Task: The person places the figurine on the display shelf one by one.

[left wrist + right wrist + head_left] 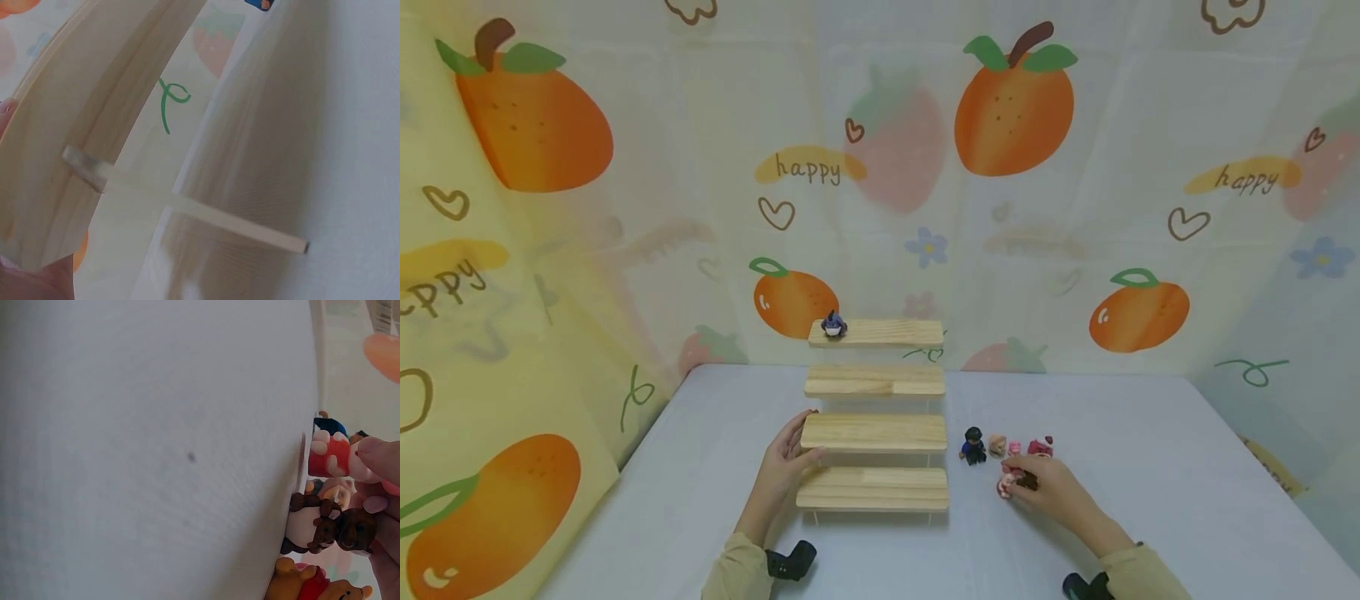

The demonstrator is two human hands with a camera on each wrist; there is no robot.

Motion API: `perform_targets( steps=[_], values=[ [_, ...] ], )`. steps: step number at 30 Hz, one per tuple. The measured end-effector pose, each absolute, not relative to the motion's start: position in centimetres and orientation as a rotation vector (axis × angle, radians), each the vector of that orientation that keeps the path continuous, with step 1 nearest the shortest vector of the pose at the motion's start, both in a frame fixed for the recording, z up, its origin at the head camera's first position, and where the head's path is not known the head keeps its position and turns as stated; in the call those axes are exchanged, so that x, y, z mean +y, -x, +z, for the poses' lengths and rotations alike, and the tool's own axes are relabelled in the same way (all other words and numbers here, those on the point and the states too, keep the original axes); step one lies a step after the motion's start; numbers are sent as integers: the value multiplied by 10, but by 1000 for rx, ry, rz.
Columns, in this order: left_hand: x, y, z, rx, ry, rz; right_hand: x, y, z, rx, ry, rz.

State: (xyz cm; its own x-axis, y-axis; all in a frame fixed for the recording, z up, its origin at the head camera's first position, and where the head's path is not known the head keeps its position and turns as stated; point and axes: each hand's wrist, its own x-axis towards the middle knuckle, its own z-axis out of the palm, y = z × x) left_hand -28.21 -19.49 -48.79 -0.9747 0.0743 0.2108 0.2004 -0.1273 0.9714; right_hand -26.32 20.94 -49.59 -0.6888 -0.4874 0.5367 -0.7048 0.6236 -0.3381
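Observation:
A four-tier wooden display shelf (874, 433) stands on the white table. My left hand (778, 471) grips the left end of its second board from the bottom, thumb at the front edge and fingers behind. In the left wrist view the wooden board (81, 106) hides most of that hand. To the right of the shelf, my right hand (1056, 492) pinches a small red-and-pink figurine (329, 453) at its head. Right beside those fingers is a brown bear figurine (306, 525), and a yellow bear figurine in a red shirt (312, 584) lies lower in the right wrist view.
A dark-haired figurine in blue (973, 447), a beige one (997, 445) and a red one (1041, 447) are grouped right of the shelf. One bluish figurine (833, 325) sits at the left of the top board. Behind hangs a fruit-print cloth (715, 167).

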Motion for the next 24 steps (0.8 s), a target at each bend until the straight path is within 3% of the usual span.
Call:
perform_targets(
  steps=[24],
  values=[
    [-195,282,-487,-2035,314,-2261,206,262,-485,-2663,-820,840]
  ],
)
